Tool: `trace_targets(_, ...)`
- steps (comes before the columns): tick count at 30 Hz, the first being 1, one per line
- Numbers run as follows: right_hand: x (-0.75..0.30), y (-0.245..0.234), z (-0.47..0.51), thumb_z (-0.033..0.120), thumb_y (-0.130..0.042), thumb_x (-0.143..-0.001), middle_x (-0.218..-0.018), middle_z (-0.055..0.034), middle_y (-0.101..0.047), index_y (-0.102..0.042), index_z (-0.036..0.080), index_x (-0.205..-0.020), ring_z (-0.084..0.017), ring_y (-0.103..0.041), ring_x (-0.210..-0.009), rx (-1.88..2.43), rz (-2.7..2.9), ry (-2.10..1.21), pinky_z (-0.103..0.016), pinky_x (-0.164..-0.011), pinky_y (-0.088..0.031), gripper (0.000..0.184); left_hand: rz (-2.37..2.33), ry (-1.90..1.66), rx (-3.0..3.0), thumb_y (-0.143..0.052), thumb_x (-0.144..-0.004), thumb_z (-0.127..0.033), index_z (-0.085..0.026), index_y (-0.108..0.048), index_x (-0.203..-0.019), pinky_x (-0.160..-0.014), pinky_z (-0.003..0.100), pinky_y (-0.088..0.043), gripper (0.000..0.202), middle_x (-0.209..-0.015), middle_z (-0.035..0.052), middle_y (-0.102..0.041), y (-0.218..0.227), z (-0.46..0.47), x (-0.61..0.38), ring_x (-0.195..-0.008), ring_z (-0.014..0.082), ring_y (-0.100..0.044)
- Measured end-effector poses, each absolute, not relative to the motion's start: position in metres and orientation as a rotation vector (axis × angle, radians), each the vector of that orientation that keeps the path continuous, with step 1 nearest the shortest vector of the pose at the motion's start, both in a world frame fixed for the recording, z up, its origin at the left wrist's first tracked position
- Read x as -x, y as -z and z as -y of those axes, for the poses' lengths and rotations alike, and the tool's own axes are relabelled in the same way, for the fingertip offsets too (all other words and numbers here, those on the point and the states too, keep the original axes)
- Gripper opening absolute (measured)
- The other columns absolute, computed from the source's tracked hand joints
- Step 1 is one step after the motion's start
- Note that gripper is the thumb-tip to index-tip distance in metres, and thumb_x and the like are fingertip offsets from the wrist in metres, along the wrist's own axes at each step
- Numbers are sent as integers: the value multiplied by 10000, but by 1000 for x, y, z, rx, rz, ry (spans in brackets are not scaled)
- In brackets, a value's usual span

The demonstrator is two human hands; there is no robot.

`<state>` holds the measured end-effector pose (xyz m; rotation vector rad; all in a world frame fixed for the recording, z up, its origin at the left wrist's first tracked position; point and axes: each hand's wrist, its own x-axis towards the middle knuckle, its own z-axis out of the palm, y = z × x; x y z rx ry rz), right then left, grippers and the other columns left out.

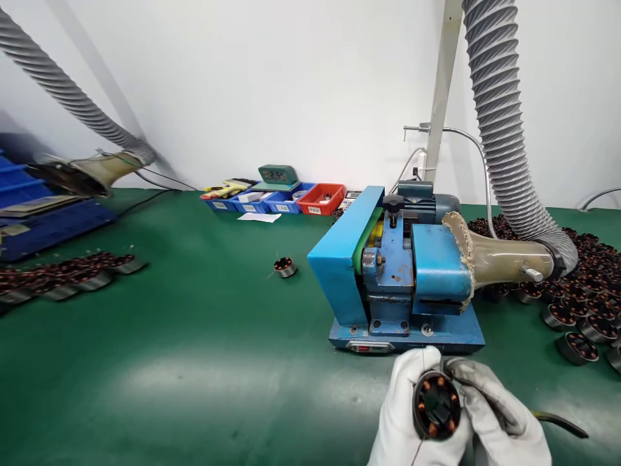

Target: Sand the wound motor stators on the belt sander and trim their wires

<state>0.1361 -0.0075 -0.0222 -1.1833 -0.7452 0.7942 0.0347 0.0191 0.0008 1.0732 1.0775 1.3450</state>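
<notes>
Both my hands wear white gloves and meet at the bottom of the view, just in front of a blue machine (402, 272). My left hand (400, 414) is closed round a round motor stator (435, 406) with copper windings, its open face turned towards me. My right hand (504, 417), with grey-soiled fingertips, pinches the stator's upper right rim. A thin wire hangs from the stator's lower edge.
A ribbed extraction hose (504, 129) feeds a funnel (499, 259) on the machine's right side. Several stators are heaped at the right (587, 285) and lined up at the left (68, 275); one lies alone (284, 266). Coloured bins (279, 200) stand at the back. Green mat (194, 362).
</notes>
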Motion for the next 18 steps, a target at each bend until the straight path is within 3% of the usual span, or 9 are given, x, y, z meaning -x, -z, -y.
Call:
trace_targets(4,-149,14,-8,333,-843,-589,-643,-64,-771,-790,233,-660,-221,-714,-560,1090,678,-986,-263,-525,-600,134,-1063,-1328,-1182,-784,-500,-218,-264,-585,-686,-607,357,-533,276,-726,-16,-544,-5,-14,-35,-648,208,-590)
trace_targets(6,-155,4,-14,356,-838,-598,-614,-27,-757,-774,246,-653,-176,-690,-519,1017,563,-985,-236,-515,-590,138,-1043,-1306,-1186,-784,-519,-261,-269,-566,-677,-547,344,-522,269,-719,-17,-528,-2,-12,-34,-579,178,-553)
trace_targets(9,-160,-3,-14,384,-755,-722,-726,16,-768,-752,303,-746,-168,-716,-654,984,442,-803,-282,-665,-610,85,-1047,-1333,-1224,-769,-552,-294,-298,-588,-891,-608,352,-552,384,-905,14,-579,5,-9,-32,-628,170,-570)
trace_targets(12,-152,6,-5,482,-694,-746,-849,-38,-785,-757,297,-829,-246,-737,-795,1056,568,-793,-361,-723,-615,212,-1053,-1394,-1262,-747,-574,-272,-288,-569,-1082,-754,382,-552,538,-1095,56,-556,12,-11,-35,-787,203,-609)
trace_targets(15,-132,18,2,462,-711,-717,-946,-94,-777,-761,247,-898,-309,-729,-884,1158,736,-870,-387,-743,-613,285,-1045,-1461,-1272,-712,-628,-246,-269,-578,-1105,-876,405,-503,496,-1123,67,-538,17,-19,-44,-938,233,-593)
trace_targets(18,-116,22,-2,299,-801,-634,-1041,-83,-754,-694,231,-1074,-303,-701,-982,1208,764,-838,-357,-817,-589,458,-1025,-1470,-1132,-701,-676,-311,-223,-596,-1029,-851,385,-509,379,-1039,75,-566,19,-29,-51,-936,235,-595)
